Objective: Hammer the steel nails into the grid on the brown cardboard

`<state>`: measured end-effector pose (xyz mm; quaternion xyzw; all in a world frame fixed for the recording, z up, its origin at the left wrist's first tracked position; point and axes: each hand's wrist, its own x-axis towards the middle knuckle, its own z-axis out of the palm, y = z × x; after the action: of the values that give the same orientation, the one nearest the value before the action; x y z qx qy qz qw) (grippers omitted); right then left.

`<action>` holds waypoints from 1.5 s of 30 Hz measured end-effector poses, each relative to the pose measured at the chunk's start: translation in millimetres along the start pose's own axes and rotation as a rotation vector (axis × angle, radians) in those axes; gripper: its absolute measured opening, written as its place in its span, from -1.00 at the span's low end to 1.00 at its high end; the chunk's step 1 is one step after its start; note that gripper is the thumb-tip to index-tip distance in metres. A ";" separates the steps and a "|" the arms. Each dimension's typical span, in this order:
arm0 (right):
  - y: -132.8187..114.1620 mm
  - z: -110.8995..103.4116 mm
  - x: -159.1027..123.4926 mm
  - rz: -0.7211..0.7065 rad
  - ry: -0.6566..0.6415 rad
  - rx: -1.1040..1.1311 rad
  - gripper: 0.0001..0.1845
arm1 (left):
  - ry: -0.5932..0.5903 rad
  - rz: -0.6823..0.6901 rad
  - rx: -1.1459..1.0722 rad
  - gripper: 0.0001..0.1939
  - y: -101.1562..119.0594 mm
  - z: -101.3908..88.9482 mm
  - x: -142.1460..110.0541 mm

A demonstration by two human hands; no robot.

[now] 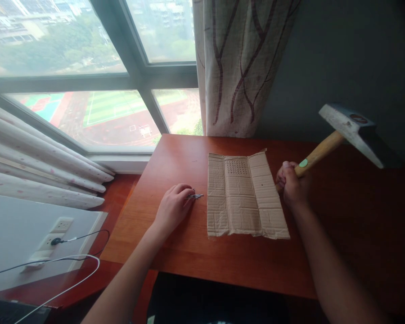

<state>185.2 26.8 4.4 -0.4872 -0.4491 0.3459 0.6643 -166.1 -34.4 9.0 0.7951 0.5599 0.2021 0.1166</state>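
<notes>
My right hand [292, 182] is closed round the wooden handle of a hammer [353, 130], whose heavy metal head is raised above the table at the right. My left hand [173, 204] rests on the wooden table [189, 243], its fingertips pinched on a small bunch of metal nails [195, 196] lying just left of a flattened cardboard sheet [245, 198]. The cardboard shows a grid of small holes near its top and one dark dot to the right of the middle.
A patterned curtain [239, 63] hangs behind the table beside a large window [97, 67]. At the left are white curtain folds [37, 166], a wall socket [54, 234] with a plug and white cables [70, 265].
</notes>
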 end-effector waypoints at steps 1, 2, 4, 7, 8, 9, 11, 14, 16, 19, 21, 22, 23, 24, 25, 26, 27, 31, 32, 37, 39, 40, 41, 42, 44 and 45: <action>0.0 0.0 0.0 -0.001 0.000 0.001 -0.43 | 0.000 0.003 -0.011 -0.84 -0.3 0.8 0.3; 0.0 0.0 0.1 -0.003 0.001 0.002 -0.43 | 0.003 0.004 -0.015 -0.84 -0.3 1.6 0.6; -0.2 0.0 0.1 -0.006 0.003 -0.004 -0.44 | 0.021 0.000 -0.013 -0.83 0.3 2.9 1.0; -0.1 0.0 -0.2 -0.005 0.005 -0.009 -0.44 | 0.049 -0.011 -0.016 -0.83 1.3 4.4 1.7; 0.0 -0.1 -0.4 -0.004 0.005 -0.007 -0.44 | 0.055 -0.016 -0.016 -0.82 1.4 4.8 1.9; 0.1 -0.2 -0.6 -0.005 0.004 -0.005 -0.44 | 0.060 -0.022 -0.015 -0.82 1.3 5.3 2.1; 0.2 -0.4 -1.0 -0.009 0.000 -0.001 -0.45 | 0.064 -0.034 -0.010 -0.81 0.7 6.3 2.4; 0.2 -0.4 -1.2 -0.007 -0.005 0.003 -0.45 | 0.076 -0.050 0.001 -0.80 -1.8 7.9 2.6; 0.0 -0.1 -1.0 0.000 -0.002 0.008 -0.45 | 0.092 -0.060 0.013 -0.80 -4.1 8.9 2.9; -1.0 0.5 -1.0 0.003 0.002 0.003 -0.45 | 0.117 -0.083 0.024 -0.80 -7.2 10.1 3.4; -2.3 0.8 -1.2 0.000 0.001 -0.002 -0.45 | 0.129 -0.096 0.025 -0.81 -8.5 10.5 3.6; -3.0 1.0 -1.5 0.000 0.000 -0.001 -0.46 | 0.133 -0.102 0.029 -0.81 -8.8 10.4 3.6; -3.8 1.1 -1.8 0.002 -0.003 0.001 -0.46 | 0.137 -0.108 0.037 -0.81 -8.9 10.0 3.6; -4.6 1.2 -2.0 0.005 -0.005 0.003 -0.46 | 0.140 -0.114 0.049 -0.80 -9.0 9.5 3.6; -5.3 1.4 -2.3 0.009 -0.007 0.005 -0.46 | 0.143 -0.123 0.064 -0.80 -9.0 8.7 3.5; -5.8 1.5 -2.5 0.013 -0.008 0.004 -0.46 | 0.146 -0.134 0.081 -0.81 -9.0 7.8 3.5; -6.2 1.6 -2.7 0.017 -0.008 0.004 -0.46 | 0.149 -0.147 0.097 -0.81 -9.0 6.9 3.6; -5.6 1.7 -2.7 0.020 -0.004 0.001 -0.45 | 0.158 -0.191 0.124 -0.82 -9.2 4.2 3.9; -5.0 1.6 -2.5 0.019 -0.004 0.002 -0.45 | 0.158 -0.195 0.122 -0.82 -9.1 3.8 3.7; -2.4 0.3 -2.0 0.015 -0.005 0.007 -0.44 | 0.185 -0.228 0.097 -0.81 -6.0 0.3 -2.5; -2.6 0.1 -2.1 0.013 -0.005 -0.002 -0.45 | 0.205 -0.274 0.116 -0.79 -3.5 -2.3 -7.5; -2.9 0.2 -2.2 0.012 -0.004 -0.004 -0.46 | 0.207 -0.302 0.134 -0.79 -2.2 -3.7 -10.2; -3.2 0.3 -2.3 0.010 -0.003 -0.004 -0.46 | 0.201 -0.331 0.154 -0.80 -0.7 -5.2 -12.7; -3.6 0.4 -2.3 0.009 -0.003 -0.002 -0.45 | 0.186 -0.360 0.174 -0.81 0.7 -6.6 -14.9; -4.2 0.6 -2.2 0.007 -0.005 0.000 -0.44 | 0.138 -0.407 0.210 -0.85 3.6 -9.0 -18.2; -4.4 0.7 -2.2 0.007 -0.006 0.000 -0.44 | 0.114 -0.424 0.223 -0.85 4.9 -9.9 -19.1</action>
<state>183.9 23.8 8.1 -0.4876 -0.4492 0.3496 0.6620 -172.0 -54.4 16.2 0.6552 0.7386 0.1545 0.0360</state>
